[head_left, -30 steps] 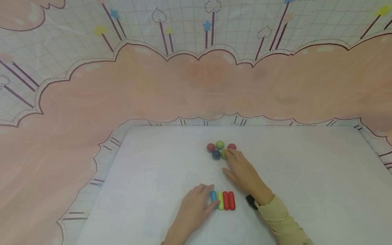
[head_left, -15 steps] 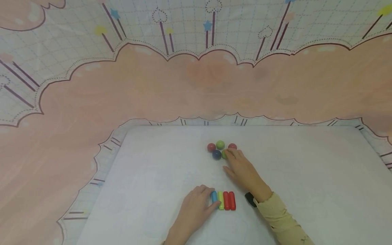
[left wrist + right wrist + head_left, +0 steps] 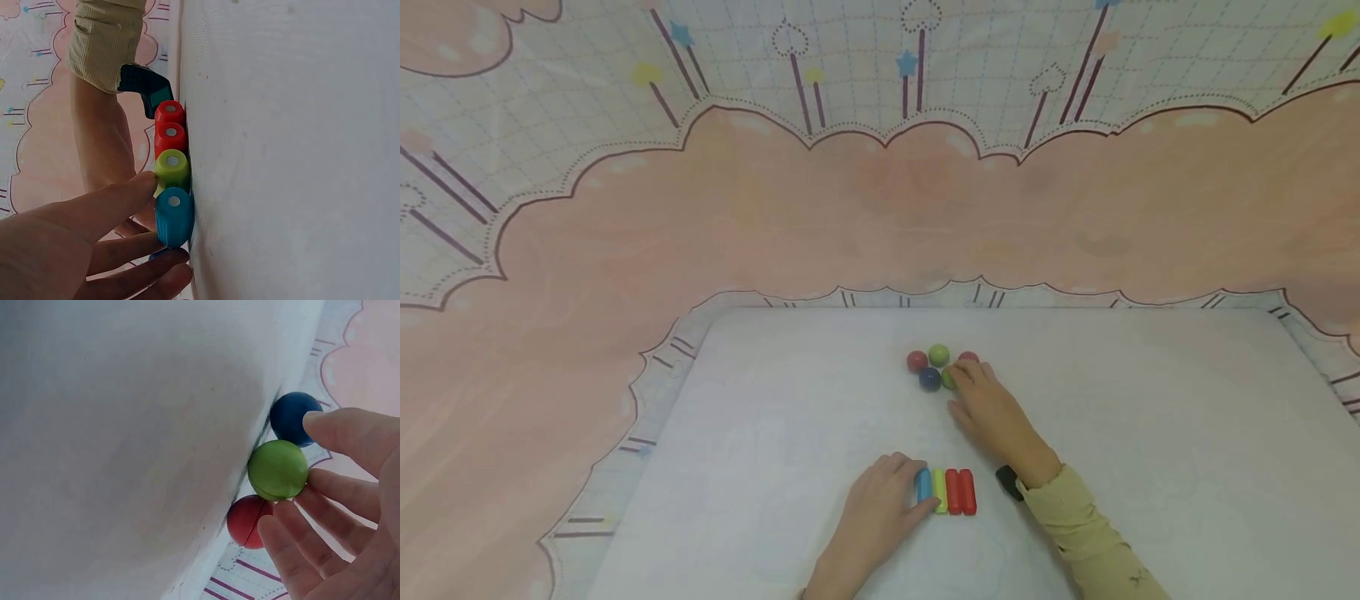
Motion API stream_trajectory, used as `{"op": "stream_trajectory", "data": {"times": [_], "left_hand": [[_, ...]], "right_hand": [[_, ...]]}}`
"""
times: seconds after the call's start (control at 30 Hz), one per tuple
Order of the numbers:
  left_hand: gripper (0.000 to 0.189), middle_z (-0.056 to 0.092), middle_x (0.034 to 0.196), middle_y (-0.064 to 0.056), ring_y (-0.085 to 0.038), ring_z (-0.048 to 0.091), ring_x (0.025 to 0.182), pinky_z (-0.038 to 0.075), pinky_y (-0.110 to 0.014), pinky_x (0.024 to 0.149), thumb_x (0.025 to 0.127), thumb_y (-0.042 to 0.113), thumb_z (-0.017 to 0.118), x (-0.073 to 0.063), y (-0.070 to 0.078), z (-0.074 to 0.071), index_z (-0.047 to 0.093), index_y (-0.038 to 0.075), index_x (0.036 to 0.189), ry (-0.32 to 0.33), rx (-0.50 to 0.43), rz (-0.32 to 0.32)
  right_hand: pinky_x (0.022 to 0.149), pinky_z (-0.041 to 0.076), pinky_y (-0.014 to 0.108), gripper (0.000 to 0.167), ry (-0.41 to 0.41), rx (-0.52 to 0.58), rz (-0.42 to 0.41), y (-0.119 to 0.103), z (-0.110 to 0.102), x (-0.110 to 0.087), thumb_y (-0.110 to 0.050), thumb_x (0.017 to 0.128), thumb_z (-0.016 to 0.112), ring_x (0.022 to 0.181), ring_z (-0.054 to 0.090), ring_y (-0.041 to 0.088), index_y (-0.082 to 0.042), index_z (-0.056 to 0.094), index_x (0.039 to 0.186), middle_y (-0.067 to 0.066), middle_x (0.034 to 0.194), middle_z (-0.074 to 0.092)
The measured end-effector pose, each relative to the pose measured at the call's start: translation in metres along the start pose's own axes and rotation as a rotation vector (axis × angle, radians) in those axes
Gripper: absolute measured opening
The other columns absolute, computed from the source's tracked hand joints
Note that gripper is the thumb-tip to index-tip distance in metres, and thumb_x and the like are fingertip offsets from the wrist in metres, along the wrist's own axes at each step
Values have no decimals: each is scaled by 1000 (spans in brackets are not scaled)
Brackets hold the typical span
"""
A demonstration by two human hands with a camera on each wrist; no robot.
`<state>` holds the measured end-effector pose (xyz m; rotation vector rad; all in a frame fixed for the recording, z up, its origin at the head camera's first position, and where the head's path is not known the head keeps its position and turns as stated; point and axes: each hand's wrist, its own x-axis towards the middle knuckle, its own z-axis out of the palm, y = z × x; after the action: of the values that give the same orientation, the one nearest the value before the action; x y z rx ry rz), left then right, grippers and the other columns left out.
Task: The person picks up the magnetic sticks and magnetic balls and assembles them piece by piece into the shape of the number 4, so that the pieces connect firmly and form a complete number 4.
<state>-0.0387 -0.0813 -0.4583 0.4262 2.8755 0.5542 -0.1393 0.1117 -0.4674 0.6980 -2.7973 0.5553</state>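
The left hand [image 3: 876,504], fingers loosely spread, sits about the blue stick [image 3: 924,483], leftmost of four on the bench [image 3: 737,417], its long axis pointing away from the person. The right hand [image 3: 997,421], fingers relaxed, touches the near green ball [image 3: 278,470], farther out.

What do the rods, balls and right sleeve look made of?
Rods: probably moulded plastic, smooth with a soft sheen; grey end discs look metallic.
Balls: satin, perhaps plastic; a fine seam-like line crosses the red ball, core not visible.
Right sleeve: likely cloth, matte, ribbed and wrinkled.
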Motion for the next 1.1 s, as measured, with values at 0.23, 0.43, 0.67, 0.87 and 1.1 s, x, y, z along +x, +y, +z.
{"op": "stream_trajectory", "data": {"times": [0.23, 0.43, 0.67, 0.87, 1.1], "left_hand": [[48, 66, 113, 1, -13, 60, 98, 57, -32, 90, 85, 43, 77, 1, 0, 1, 67, 15, 122, 12, -7, -7], [47, 66, 113, -1, -15, 60, 100, 56, -34, 91, 86, 41, 76, 0, 0, 0, 67, 14, 123, -5, -22, -23], [47, 66, 113, 0, -15, 60, 99, 56, -34, 91, 85, 41, 77, 0, 1, -3, 67, 14, 122, -7, -21, -25], [46, 67, 113, 0, -15, 60, 100, 56, -34, 91, 85, 40, 78, 1, 0, -2, 67, 14, 122, -3, -28, -32], [45, 67, 114, -1, -15, 61, 103, 56, -35, 91, 85, 38, 78, 0, 1, -2, 68, 15, 122, 0, -34, -41]], "right_hand": [[96, 53, 37, 43, -5, 4, 19, -1, 1, 5, -9, 87, 75, 109, 51, 25, 0, 60, 126, 12, 124, 56], [98, 52, 38, 37, -19, 21, 36, -1, 0, 8, -7, 89, 71, 110, 51, 25, 0, 60, 123, 11, 122, 57], [100, 51, 38, 36, -18, 23, 50, -1, -2, 11, -4, 89, 70, 112, 52, 26, 0, 61, 123, 11, 123, 57], [101, 51, 40, 32, -37, 36, 78, 0, 1, 15, -5, 90, 69, 113, 53, 26, 1, 63, 121, 12, 121, 59], [104, 49, 38, 30, -64, 50, 98, -2, 5, 16, -6, 92, 68, 116, 51, 24, -1, 63, 121, 10, 120, 58]]}}
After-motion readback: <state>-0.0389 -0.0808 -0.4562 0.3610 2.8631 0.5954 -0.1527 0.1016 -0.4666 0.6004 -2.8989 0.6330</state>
